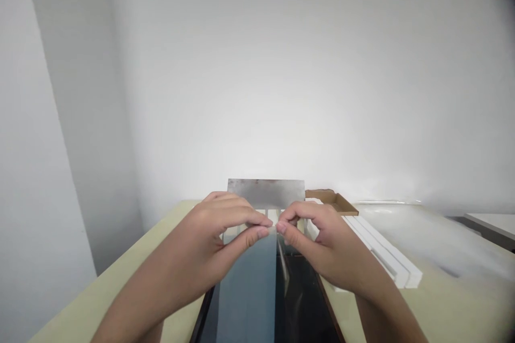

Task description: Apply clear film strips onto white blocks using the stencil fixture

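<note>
A pale blue sheet [247,289] stretches toward me over a dark, glossy panel [308,300]. My left hand [225,230] pinches the sheet's far right corner between thumb and fingers. Right beside it, my right hand [311,228] is closed in a pinch, its fingertips almost touching those of the left. From there a thin clear film [284,270] hangs down along the blue sheet's right edge. What lies exactly between the fingertips is small and partly hidden. Behind both hands stands a grey metal plate [265,190].
A shallow brown cardboard box [341,204] is at the back right. Long white strips [388,252] lie by my right forearm. Clear plastic wrap [434,241] covers part of the yellowish table [181,220] on the right. A white wall [265,75] closes off the back.
</note>
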{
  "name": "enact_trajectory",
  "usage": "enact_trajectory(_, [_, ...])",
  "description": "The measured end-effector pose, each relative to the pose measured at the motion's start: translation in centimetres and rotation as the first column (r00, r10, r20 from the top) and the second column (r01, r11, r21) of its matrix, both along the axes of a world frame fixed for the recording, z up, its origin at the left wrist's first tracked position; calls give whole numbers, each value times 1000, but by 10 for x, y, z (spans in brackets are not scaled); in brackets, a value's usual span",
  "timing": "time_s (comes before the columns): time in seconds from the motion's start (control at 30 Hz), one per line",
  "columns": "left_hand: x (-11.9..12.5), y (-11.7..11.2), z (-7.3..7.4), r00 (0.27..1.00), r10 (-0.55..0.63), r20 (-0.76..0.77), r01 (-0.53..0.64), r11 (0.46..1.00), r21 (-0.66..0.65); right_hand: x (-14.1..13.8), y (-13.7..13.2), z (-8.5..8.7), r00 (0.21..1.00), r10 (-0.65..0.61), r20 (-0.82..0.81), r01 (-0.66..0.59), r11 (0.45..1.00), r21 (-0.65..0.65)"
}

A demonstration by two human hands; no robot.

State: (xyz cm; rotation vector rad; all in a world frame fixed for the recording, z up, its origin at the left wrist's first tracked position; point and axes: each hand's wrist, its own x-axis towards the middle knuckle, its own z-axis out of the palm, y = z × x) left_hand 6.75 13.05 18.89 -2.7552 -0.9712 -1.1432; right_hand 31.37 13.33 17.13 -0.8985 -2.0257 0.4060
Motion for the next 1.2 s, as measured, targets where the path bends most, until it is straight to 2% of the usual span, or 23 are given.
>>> enact_trajectory(0.13, [0, 7, -3, 1000, 26, -4, -26, 1000, 16, 0, -2, 1, 993, 106, -42, -109, 992, -64])
enact_trajectory(0.33, [2, 7, 0, 1000, -22, -10, 22, 1000, 4, -1, -1, 2, 990, 111, -92, -121, 986, -112])
enact_trajectory(0.47, [3, 2, 6, 996, -91, -6, 91, 996, -4, 4, -2, 4, 961, 223, -167, -256, 942, -217])
enact_trajectory(0.57, [3, -1, 7, 994, -113, 8, 113, 994, -11, 7, -2, 3, 936, 276, -217, -326, 914, -243])
enact_trajectory(0.83, [0, -5, 8, 991, -132, -29, 132, 991, -1, 7, 2, 3, 951, 226, -210, -280, 918, -281])
enact_trajectory(0.97, [1, -5, 9, 992, -116, -40, 116, 993, -12, 7, 2, 3, 938, 251, -238, -311, 915, -258])
enact_trajectory(1.13, [4, -1, 6, 992, -116, -43, 116, 993, -5, 5, 3, 0, 912, 283, -297, -374, 872, -316])
enact_trajectory(1.2, [4, 1, 4, 993, -117, -32, 117, 993, 11, 4, 4, 0, 908, 281, -310, -377, 871, -315])
